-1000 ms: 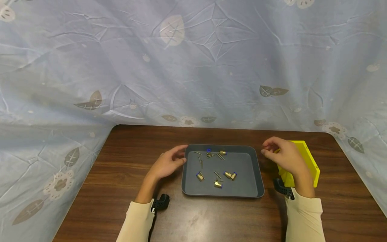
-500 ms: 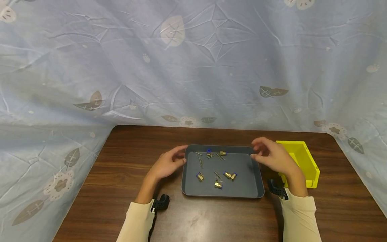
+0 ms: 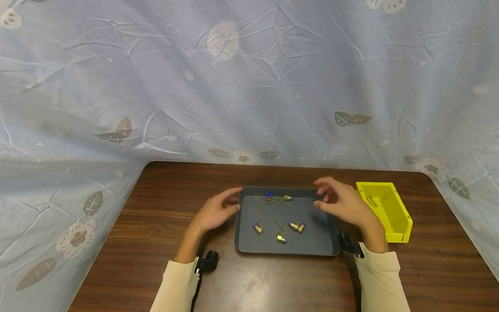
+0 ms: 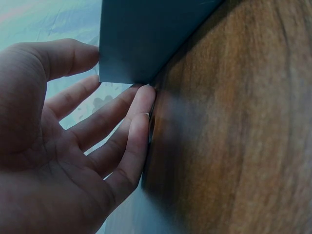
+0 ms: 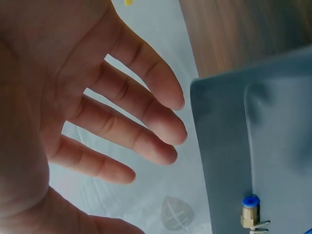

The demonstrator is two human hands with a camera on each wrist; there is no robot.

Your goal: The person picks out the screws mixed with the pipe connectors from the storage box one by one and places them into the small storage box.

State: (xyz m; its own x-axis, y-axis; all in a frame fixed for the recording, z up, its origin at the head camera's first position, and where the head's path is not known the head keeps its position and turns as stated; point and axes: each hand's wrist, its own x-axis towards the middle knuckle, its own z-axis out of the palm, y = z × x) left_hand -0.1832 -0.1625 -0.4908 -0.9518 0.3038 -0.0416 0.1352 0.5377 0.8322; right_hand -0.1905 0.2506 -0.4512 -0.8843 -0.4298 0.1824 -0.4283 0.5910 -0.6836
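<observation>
A grey rectangular tray (image 3: 315, 242) lies on the table, holding several brass push-in fittings (image 3: 281, 238) with blue collars and several thin metal pins (image 3: 260, 211). At the tray's left side, my left hand (image 3: 212, 213) rests with thumb and fingertips against the outer wall; its fingers are loosely extended in the left wrist view. My right hand (image 3: 345, 203) hovers over the tray's right edge, fingers spread and nothing in them. In the right wrist view, a fitting (image 5: 250, 212) lies inside the tray, beyond the fingertips.
A yellow bin (image 3: 403, 216) stands right of the tray, behind the right forearm, with a few thin pins (image 3: 372, 202) inside. The brown wooden table (image 3: 167, 190) ends at a patterned curtain (image 3: 249, 108) at the back and sides.
My right hand has moved left from in front of the yellow bin to over the tray's right edge, uncovering the bin and the pins inside. The left hand stays put.
</observation>
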